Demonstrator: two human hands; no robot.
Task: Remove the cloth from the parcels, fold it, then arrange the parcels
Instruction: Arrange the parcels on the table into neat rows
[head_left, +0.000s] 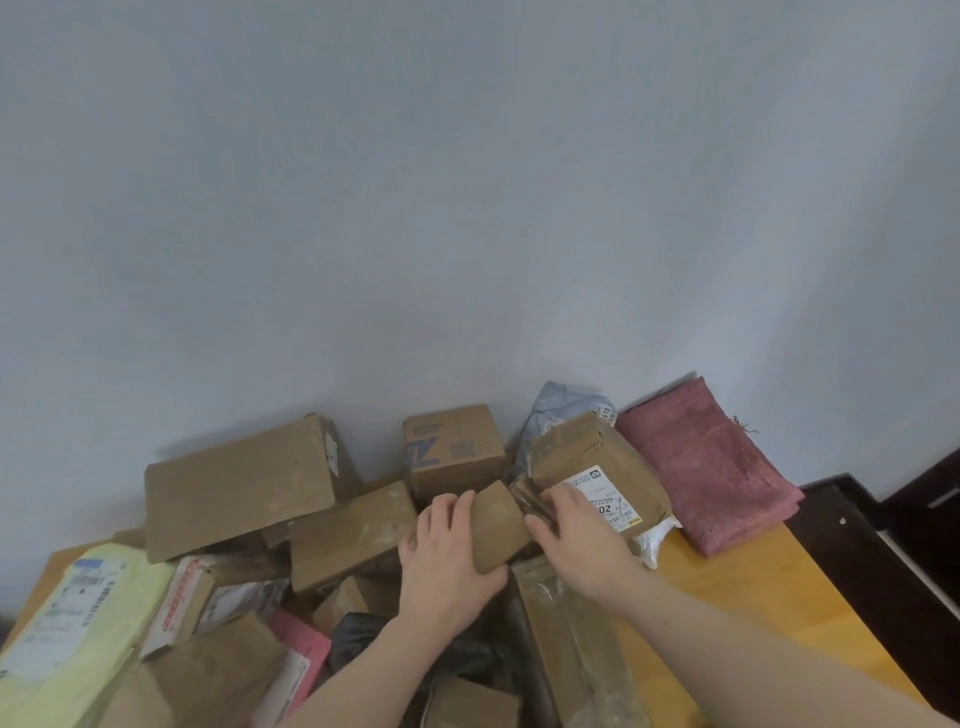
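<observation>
A folded pink cloth (711, 467) lies at the table's back right, by the wall. Both hands hold one small brown parcel (501, 525) in the middle of the pile: my left hand (447, 556) grips its left side, my right hand (576, 535) grips its right side. Just behind my right hand sits a brown box with a white label (597, 462). A square carton with blue print (454, 449) stands against the wall. A large flat carton (241, 486) lies tilted at the left. A long brown box (348, 535) lies left of my left hand.
The wooden table (753, 592) shows bare wood on the right. A yellow-green mailer (83, 634), a pink envelope (301, 644), a black bag (358, 639) and a grey mailer (556, 410) lie among the parcels. Dark furniture (904, 561) stands beyond the table's right edge.
</observation>
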